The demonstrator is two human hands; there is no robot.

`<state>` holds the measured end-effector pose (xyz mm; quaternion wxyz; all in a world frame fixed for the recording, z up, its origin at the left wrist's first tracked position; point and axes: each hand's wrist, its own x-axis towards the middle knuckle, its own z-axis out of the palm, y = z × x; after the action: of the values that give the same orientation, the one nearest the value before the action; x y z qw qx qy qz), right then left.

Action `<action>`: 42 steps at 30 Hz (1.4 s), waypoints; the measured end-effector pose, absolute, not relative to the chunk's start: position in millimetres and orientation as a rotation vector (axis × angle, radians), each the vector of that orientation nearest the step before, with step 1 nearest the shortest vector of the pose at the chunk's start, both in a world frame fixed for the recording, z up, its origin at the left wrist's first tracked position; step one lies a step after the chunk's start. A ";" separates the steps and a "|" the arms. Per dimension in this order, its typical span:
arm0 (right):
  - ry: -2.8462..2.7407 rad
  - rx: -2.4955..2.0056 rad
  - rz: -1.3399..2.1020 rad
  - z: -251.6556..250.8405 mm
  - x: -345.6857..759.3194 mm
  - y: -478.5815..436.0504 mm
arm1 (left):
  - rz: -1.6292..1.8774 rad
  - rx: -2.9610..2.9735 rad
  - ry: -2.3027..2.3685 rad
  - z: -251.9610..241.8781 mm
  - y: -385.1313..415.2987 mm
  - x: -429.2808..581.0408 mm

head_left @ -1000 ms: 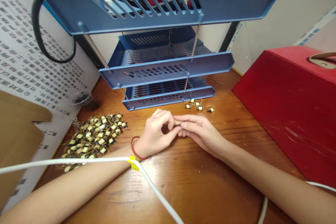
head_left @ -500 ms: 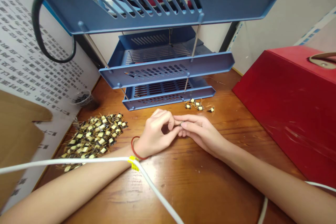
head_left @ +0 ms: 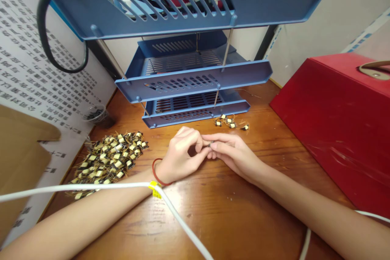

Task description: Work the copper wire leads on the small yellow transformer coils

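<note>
My left hand [head_left: 184, 152] and my right hand [head_left: 234, 150] meet fingertip to fingertip just above the wooden table [head_left: 213, 219]. Both are closed in a pinch around one tiny dark part [head_left: 210, 144], mostly covered by the fingers, so its kind cannot be made out. Left of my left hand lies a large heap of small wire-wound coils [head_left: 112, 156], with cream tape, black bases and copper-coloured wire ends. A small group of similar coils [head_left: 228, 121] rests beyond my right hand. A red band circles my left wrist.
A blue tiered rack [head_left: 195, 83] stands at the back, its top tier overhanging. At right is a red case [head_left: 323, 130]; at back left, a clear cup [head_left: 97, 114] of dark bits. A white cable [head_left: 179, 215] crosses above my left forearm.
Hardly anything differs. Both hands stay in the same place with their fingertips together, apart from a very slight shift of the fingers.
</note>
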<state>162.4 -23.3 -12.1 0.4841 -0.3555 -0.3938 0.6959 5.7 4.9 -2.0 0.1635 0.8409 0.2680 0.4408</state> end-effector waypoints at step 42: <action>-0.902 -0.796 1.741 -11.4 160.9 -22.3 | 1.273 2.368 0.761 -2.3 3.8 6.0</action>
<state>160.9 -22.3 -11.4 0.4905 -0.3276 -0.3716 0.7169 6.0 3.8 -2.3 0.1728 0.8348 0.2683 0.4487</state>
